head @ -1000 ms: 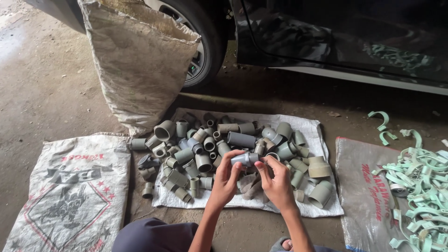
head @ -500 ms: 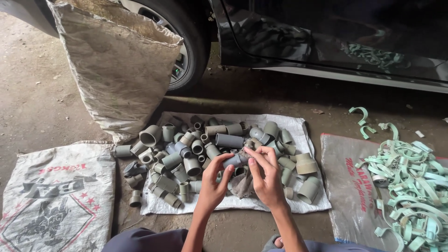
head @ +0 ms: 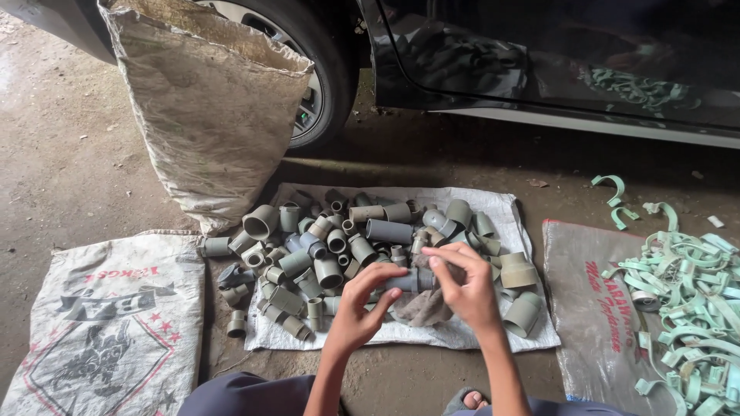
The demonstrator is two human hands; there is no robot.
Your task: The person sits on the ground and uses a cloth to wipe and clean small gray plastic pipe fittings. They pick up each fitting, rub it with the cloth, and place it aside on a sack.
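Observation:
My left hand [head: 362, 302] and my right hand [head: 462, 283] both hold one grey pipe fitting [head: 407, 281] level between them, above the front of a heap. A brownish rag [head: 422, 306] hangs under the fitting, against my right palm. The heap of grey plastic pipe fittings [head: 331, 250] lies on a white sack cloth [head: 462, 335] spread on the ground, just beyond my hands.
A tall open sack [head: 208, 115] stands at the back left against a car wheel [head: 316, 77]. The dark car body [head: 555, 62] runs along the back. A flat printed sack [head: 108, 323] lies left. At right, pale green plastic clips [head: 686, 285] lie piled on another sack [head: 593, 308].
The view has shifted slightly. My hands stay together on the fitting, with the right fingers moving over its end and the rag.

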